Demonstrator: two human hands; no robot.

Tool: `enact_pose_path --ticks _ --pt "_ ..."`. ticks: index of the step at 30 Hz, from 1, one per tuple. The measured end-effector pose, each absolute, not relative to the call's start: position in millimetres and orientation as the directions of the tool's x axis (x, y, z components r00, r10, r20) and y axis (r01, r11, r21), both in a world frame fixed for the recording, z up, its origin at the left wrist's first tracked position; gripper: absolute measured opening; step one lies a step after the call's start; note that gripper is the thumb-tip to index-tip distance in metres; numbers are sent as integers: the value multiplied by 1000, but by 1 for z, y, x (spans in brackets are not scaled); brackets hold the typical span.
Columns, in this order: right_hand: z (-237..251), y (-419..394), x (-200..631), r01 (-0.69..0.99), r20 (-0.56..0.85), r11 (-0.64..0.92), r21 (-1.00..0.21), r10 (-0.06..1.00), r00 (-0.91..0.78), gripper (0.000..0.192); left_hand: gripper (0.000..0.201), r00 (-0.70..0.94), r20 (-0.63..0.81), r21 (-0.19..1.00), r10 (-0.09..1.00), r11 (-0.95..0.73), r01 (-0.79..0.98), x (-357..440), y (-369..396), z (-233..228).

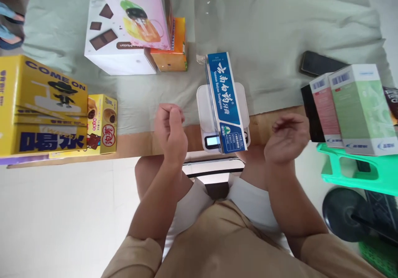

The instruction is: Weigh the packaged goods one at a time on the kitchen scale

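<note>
A blue and white toothpaste box (224, 99) lies lengthwise across a white digital scale (203, 103), its near end reaching over the scale's front edge. The scale's small display (212, 141) is lit, but I cannot read a number on it. To the left of the scale hovers my left hand (171, 130), fingers curled in with the thumb against them and nothing showing in it. My right hand (286, 139) is held off to the right of the scale, its fingers also curled together around nothing visible. Neither hand touches the box or scale.
Yellow snack boxes (52, 103) stand at left. Behind them are a white box (105, 41), a pink cup box (139, 12) and an orange box (174, 58). A clear bottle (209, 20) stands behind the scale. At right are a phone (321, 63), pale cartons (362, 108) and a green stool (357, 172).
</note>
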State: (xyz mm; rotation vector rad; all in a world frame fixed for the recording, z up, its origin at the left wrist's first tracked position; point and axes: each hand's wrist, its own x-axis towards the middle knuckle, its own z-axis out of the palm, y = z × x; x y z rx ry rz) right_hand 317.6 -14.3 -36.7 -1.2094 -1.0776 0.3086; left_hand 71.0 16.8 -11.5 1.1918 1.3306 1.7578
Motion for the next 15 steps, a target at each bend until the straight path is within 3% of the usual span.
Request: enact_pose_path --ticks 3,8,11,15 --pt "-48 -19 323 332 547 435 -837 667 506 46 59 -416 338 936 844 -348 54 74 19 -6" --pt "-48 -23 317 351 576 460 -816 706 412 46 29 -307 470 883 828 -434 181 78 19 -11" --pt "-49 -22 314 361 596 479 -800 702 390 45 28 -227 544 836 808 -496 235 75 18 -14" --pt "-50 -22 311 383 641 523 -762 696 323 39 34 -107 444 892 890 -428 143 73 11 -12"
